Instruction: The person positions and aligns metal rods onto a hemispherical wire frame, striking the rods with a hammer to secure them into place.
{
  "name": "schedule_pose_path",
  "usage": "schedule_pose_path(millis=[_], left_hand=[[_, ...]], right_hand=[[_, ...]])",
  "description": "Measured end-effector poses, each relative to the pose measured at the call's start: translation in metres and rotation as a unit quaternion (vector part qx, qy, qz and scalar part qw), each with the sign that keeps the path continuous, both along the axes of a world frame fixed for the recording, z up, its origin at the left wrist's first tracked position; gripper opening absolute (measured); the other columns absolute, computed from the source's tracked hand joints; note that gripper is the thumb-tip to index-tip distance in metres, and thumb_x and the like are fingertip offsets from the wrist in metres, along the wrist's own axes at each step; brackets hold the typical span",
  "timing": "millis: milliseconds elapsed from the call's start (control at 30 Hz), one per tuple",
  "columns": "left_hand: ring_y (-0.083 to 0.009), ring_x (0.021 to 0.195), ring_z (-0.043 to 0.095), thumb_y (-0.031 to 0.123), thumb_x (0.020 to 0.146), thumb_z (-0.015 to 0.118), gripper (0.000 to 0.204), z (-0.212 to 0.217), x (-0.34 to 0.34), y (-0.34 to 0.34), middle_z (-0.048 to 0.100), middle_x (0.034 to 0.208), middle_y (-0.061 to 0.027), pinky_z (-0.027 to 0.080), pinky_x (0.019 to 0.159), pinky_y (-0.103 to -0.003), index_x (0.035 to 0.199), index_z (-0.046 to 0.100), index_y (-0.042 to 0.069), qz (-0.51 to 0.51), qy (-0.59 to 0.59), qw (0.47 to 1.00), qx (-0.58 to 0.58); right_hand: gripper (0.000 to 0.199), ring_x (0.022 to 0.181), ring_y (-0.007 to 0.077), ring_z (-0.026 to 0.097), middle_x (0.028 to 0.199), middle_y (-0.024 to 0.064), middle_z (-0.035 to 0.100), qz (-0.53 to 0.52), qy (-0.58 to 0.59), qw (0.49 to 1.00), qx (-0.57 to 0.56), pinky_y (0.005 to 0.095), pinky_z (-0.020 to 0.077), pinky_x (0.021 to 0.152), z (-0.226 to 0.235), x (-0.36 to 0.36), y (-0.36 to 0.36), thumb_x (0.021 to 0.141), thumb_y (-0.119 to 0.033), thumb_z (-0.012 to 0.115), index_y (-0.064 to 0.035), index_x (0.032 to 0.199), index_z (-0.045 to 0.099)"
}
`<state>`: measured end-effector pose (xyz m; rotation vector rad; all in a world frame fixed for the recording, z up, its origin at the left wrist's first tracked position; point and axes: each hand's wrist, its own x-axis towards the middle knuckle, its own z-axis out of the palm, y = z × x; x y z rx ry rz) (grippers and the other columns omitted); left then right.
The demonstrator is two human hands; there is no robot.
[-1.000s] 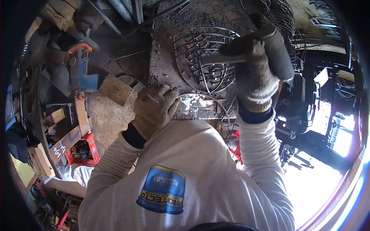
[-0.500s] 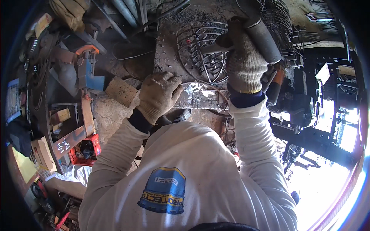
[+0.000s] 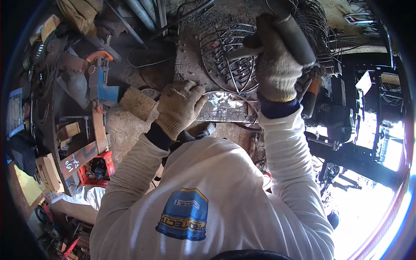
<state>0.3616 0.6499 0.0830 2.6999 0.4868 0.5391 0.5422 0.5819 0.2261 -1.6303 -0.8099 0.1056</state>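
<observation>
My right hand (image 3: 277,71), in a knitted glove, is wrapped round what looks like a hammer (image 3: 297,41) with a thick grey cylindrical head. The head lies along the right of my fingers, slightly blurred, and a flat grey handle sticks out to the left. Below that handle is a round grille of bent metal rods (image 3: 234,82), resting on a dirty metal worktop (image 3: 186,60). At the worktop's near left corner my left hand (image 3: 180,104), also gloved, has its fingers curled. Whatever those fingers may grip is hidden.
Left stands a blue clamp (image 3: 104,89) with an orange arm, near a wooden block (image 3: 137,103). An orange-and-black tool (image 3: 310,97) sits right of the worktop. Bundled wire rods (image 3: 310,21) lie at the far right, metal pipes (image 3: 141,13) at the far left. A red crate (image 3: 106,162) is lower left.
My right hand has risen slightly away from me with the hammer, whose head is now tipped a little differently and blurred. My left hand stays in place on the worktop corner.
</observation>
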Motion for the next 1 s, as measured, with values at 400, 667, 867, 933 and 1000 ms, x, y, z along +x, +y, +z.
schedule_pose_path(millis=[400,667,867,933,1000], left_hand=[[-0.0259,0.095,0.067,0.030,0.090,0.070,0.027,0.013,0.001,-0.005,0.067,0.104,-0.0049,0.054,0.079,-0.042,0.113,0.070,0.016,-0.016,0.098,0.995,0.033],[-0.0238,0.103,0.065,0.023,0.088,0.059,0.031,0.012,0.005,-0.009,0.065,0.113,-0.0102,0.052,0.081,-0.037,0.115,0.064,0.008,-0.058,0.155,0.971,0.176],[-0.0276,0.107,0.064,0.024,0.089,0.058,0.036,0.028,0.006,-0.015,0.063,0.116,-0.0113,0.053,0.080,-0.038,0.121,0.062,0.007,-0.042,0.202,0.957,0.202],[-0.0289,0.104,0.065,0.024,0.089,0.059,0.036,0.026,0.005,-0.013,0.063,0.115,-0.0116,0.054,0.077,-0.038,0.122,0.062,0.009,-0.027,0.219,0.957,0.191],[-0.0286,0.089,0.069,0.023,0.091,0.062,0.031,0.021,0.001,-0.013,0.065,0.105,-0.0105,0.058,0.069,-0.039,0.120,0.062,0.015,0.026,0.188,0.969,0.155]], right_hand=[[0.021,0.084,0.0199,0.070,0.090,0.0074,0.069,-0.119,-0.359,0.908,-0.181,0.0310,0.0561,0.072,0.086,0.178,-0.151,0.085,-0.012,0.070,-0.0048,0.105,0.072],[0.031,0.087,0.0203,0.069,0.096,0.0058,0.070,-0.180,0.247,0.930,-0.203,0.0323,0.0539,0.079,-0.092,0.214,-0.150,0.088,-0.027,0.073,-0.0037,0.109,0.071],[0.045,0.097,0.0258,0.070,0.111,0.0163,0.072,0.004,-0.426,0.752,-0.503,0.0357,0.0542,0.088,-0.112,0.220,-0.117,0.086,-0.029,0.074,-0.0038,0.123,0.068],[0.048,0.110,0.0350,0.067,0.118,0.0207,0.069,-0.135,0.081,0.921,-0.357,0.0430,0.0521,0.096,-0.088,0.194,-0.086,0.086,-0.033,0.072,-0.0091,0.128,0.066],[0.050,0.112,0.0375,0.065,0.121,0.0213,0.068,-0.178,-0.007,0.904,-0.388,0.0451,0.0510,0.098,-0.102,0.204,-0.083,0.087,-0.036,0.070,-0.0105,0.129,0.065]])
